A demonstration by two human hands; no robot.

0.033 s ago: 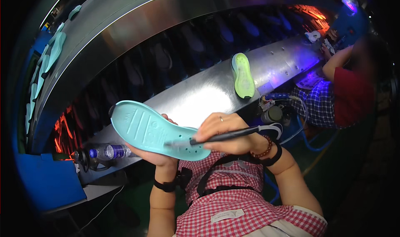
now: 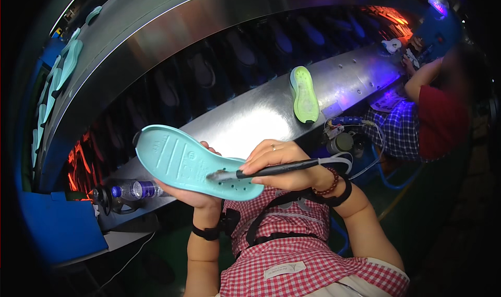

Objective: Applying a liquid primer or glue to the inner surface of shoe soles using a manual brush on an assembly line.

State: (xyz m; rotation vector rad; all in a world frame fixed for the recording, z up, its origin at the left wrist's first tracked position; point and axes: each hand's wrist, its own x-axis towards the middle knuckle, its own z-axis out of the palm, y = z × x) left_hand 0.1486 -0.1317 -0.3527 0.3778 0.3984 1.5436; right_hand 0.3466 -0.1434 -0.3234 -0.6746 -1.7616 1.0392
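Observation:
My left hand (image 2: 194, 194) holds a turquoise shoe sole (image 2: 175, 158) from below, its fingers wrapped under and round the edge. The sole's inner face is up, with raised lines at the heel and small holes toward the front. My right hand (image 2: 284, 169) grips a black-handled brush (image 2: 282, 168) with a thin hose at its back end. The brush's pale bristles touch the sole near the holes. On the metal ledge (image 2: 235, 106) beyond lies a yellow-green sole (image 2: 303, 96) with a turquoise rim and a black tip.
Dark soles stand in a row under the curved metal machine (image 2: 172, 31), with glowing orange heaters at both ends. Water bottles (image 2: 141, 190) lie at the ledge's left. More turquoise soles (image 2: 65, 67) ride at far left. A person in red (image 2: 443, 114) works at right, beside a round container (image 2: 342, 143).
The turquoise sole has shifted slightly left. The brush has moved a little across its surface, and its bristles, blurred before, now show sharply.

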